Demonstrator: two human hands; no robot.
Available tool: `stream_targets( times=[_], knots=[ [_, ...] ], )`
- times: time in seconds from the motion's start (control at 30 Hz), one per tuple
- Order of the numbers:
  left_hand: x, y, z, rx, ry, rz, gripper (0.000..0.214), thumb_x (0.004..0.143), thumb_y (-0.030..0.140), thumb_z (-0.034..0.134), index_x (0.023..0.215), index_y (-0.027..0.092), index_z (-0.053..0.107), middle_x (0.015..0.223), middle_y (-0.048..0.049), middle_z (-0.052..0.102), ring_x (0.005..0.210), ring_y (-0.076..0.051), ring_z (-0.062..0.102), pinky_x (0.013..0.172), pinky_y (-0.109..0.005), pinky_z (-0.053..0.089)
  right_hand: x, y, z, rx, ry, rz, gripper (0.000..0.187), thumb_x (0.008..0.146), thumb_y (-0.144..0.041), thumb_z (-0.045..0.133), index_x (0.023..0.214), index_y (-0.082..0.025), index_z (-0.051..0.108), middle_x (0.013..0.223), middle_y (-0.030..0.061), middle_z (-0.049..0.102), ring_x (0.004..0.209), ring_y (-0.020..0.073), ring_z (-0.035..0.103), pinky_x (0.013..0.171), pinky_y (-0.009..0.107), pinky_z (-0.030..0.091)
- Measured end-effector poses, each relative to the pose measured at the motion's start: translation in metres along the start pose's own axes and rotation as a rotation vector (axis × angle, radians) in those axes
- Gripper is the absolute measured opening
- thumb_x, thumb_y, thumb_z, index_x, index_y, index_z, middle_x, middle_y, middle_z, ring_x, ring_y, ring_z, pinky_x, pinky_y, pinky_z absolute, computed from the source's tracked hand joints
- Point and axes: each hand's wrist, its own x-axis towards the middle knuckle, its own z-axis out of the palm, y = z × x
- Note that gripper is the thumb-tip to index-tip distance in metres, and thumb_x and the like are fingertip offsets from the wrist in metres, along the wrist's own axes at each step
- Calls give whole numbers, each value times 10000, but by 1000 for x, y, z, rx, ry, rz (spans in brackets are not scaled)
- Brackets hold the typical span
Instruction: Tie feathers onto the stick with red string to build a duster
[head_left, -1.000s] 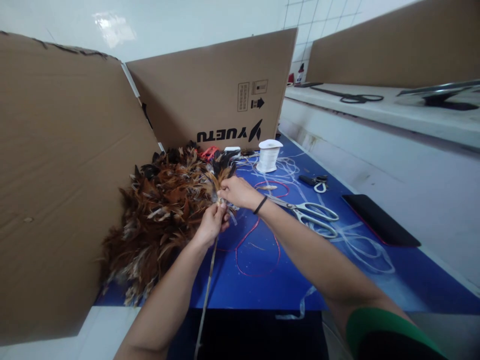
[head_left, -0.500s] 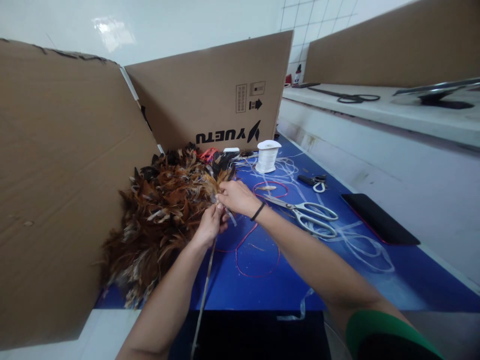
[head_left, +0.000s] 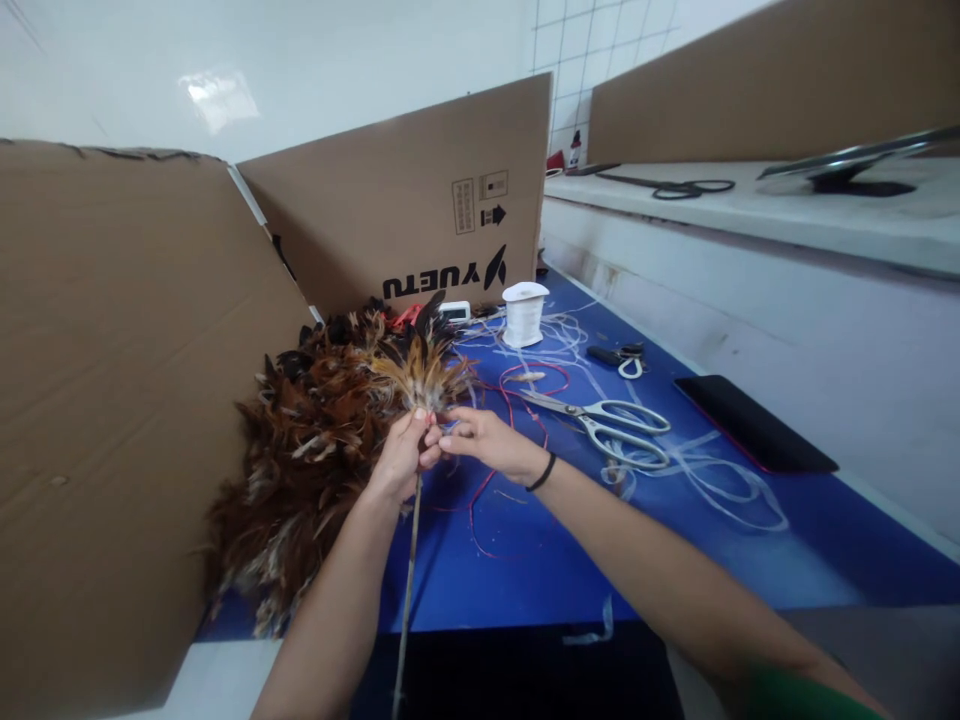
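Two standing cardboard panels, the left one (head_left: 135, 420) and the back one (head_left: 345, 220), meet at a corner; in the angle between them a heap of brown and black feathers (head_left: 315, 450) lies on the blue table (head_left: 540, 585). A white spool (head_left: 523, 315) stands upright near the back panel, white material wound around it. A small bottle (head_left: 575, 152) stands on the ledge (head_left: 750, 210); what it contains is too small to tell.

The left hand (head_left: 403, 452) is closed in a pinch around the top of a thin stick (head_left: 407, 590), just below a fanned feather bunch (head_left: 424, 375). The bunch rises directly beyond the fingertips, in front of the heap, and the stick slants down past the table's near edge. The right hand (head_left: 487, 440) has its fingers partly curled, close beside the left fingers; whether it grips anything I cannot tell. Scissors (head_left: 576, 410) lie beyond the right wrist, beside a red cord (head_left: 568, 378).
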Motion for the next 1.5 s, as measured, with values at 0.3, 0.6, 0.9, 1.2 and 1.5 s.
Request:
stream_targets(
  times=[0.3, 0.6, 0.9, 1.2, 1.5],
  knots=[
    [1, 11, -4, -80, -6, -53, 329, 741, 395, 667, 792, 150, 454, 541, 84, 377, 336, 8, 247, 334, -129, 131, -2, -6, -29, 71, 133, 51, 156, 730, -256, 607, 806, -127, 649, 525, -37, 559, 448, 74, 522, 480, 214, 417],
    [1, 16, -7, -121, 19, -45, 271, 779, 356, 637, 789, 148, 463, 534, 86, 356, 333, 3, 251, 324, -130, 138, -15, -34, -64, 241, 267, -54, 175, 744, -216, 615, 907, -155, 600, 645, -20, 609, 441, 42, 469, 407, 185, 335],
    [5, 17, -15, -179, 49, 18, 214, 827, 319, 581, 775, 141, 475, 539, 79, 358, 331, 2, 257, 318, -129, 163, -9, -29, -89, -3, 432, -125, 144, 741, -203, 588, 867, -145, 625, 751, 36, 658, 523, 76, 543, 470, 215, 392],
    [2, 23, -13, -175, 70, 46, 196, 841, 310, 556, 783, 144, 469, 531, 85, 351, 317, 3, 241, 306, -126, 146, 39, 33, -25, -1158, 71, -5, 894, 627, -516, 722, 1373, -205, 339, 1220, 186, 505, 965, 309, 616, 761, 378, 496],
    [-4, 34, -16, -197, 101, 145, 187, 841, 302, 552, 785, 147, 464, 530, 85, 352, 318, 0, 233, 305, -131, 151, 131, 38, -2, -1403, 99, 43, 391, 915, -124, 273, 1238, -141, 493, 1207, 217, 523, 1014, 231, 620, 827, 349, 505]
  ],
)
